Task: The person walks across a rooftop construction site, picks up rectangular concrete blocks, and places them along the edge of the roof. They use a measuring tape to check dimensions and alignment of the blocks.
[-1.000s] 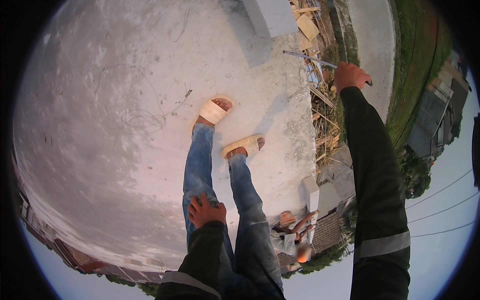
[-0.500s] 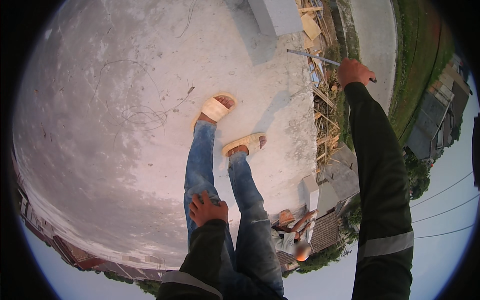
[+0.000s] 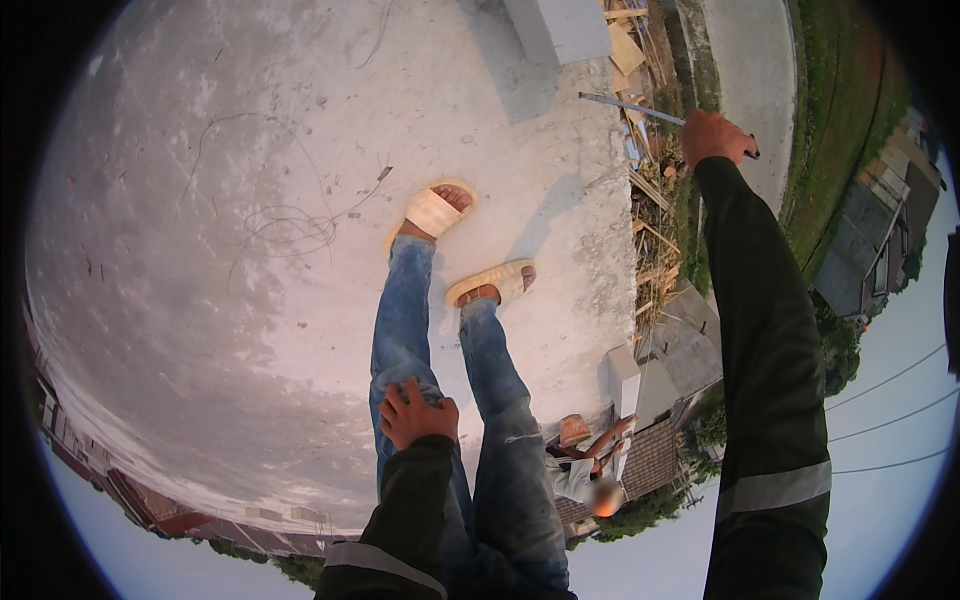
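Note:
My right hand (image 3: 710,138) is closed around a long thin metal bar (image 3: 635,106), held out past the right edge of the concrete slab. Its pale length points left over the slab's edge, and a dark end pokes out on the other side of my fist. What kind of tool it is, I cannot make out. My left hand (image 3: 412,416) lies on the knee of my blue jeans (image 3: 403,345) with its fingers spread, holding nothing.
I stand in pale slippers (image 3: 436,211) on the concrete slab (image 3: 330,130). Thin wire (image 3: 290,230) lies coiled to the left. A concrete block (image 3: 565,30) stands ahead. Scrap wood (image 3: 655,240) lies below the right edge, near a road (image 3: 750,70). Another person (image 3: 575,475) is at lower right.
My right hand and the bar have shifted very slightly to the right and up in the picture. My left hand stays on my knee.

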Tool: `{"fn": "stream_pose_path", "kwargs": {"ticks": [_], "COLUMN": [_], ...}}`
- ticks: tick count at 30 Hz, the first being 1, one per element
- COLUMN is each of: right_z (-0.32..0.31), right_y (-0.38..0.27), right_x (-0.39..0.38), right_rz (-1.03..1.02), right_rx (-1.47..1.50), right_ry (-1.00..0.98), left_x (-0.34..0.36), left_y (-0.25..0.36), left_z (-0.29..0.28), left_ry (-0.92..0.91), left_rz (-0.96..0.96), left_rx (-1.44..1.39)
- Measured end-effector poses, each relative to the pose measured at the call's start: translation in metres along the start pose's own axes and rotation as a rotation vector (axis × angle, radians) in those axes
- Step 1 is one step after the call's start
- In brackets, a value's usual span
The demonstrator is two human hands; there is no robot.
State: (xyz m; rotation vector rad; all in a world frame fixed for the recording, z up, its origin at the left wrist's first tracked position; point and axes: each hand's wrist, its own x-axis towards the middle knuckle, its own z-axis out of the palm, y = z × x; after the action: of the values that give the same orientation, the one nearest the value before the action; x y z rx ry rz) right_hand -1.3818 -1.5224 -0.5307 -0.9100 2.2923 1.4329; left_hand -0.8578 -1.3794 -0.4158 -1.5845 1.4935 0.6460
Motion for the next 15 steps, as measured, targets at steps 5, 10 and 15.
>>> {"fn": "stream_pose_path", "kwargs": {"ticks": [5,10,15], "right_z": [-0.0063,-0.008,-0.0088], "right_y": [-0.0011,-0.0022,-0.0034], "right_x": [-0.0034,-0.0076,-0.0056], "right_rz": [0.002,-0.02,-0.028], "right_rx": [0.039,0.048,0.0], "right_ry": [-0.015,0.024,-0.007], "left_x": [0.0008,0.0001,-0.0008], "left_y": [-0.0011,-0.0019,0.0004], "left_z": [-0.001,-0.0029,-0.0052], "left_ry": [-0.013,-0.013,-0.025], "left_rz": [-0.004,0.001,-0.001], "left_rx": [-0.015,-0.041,-0.044]}}
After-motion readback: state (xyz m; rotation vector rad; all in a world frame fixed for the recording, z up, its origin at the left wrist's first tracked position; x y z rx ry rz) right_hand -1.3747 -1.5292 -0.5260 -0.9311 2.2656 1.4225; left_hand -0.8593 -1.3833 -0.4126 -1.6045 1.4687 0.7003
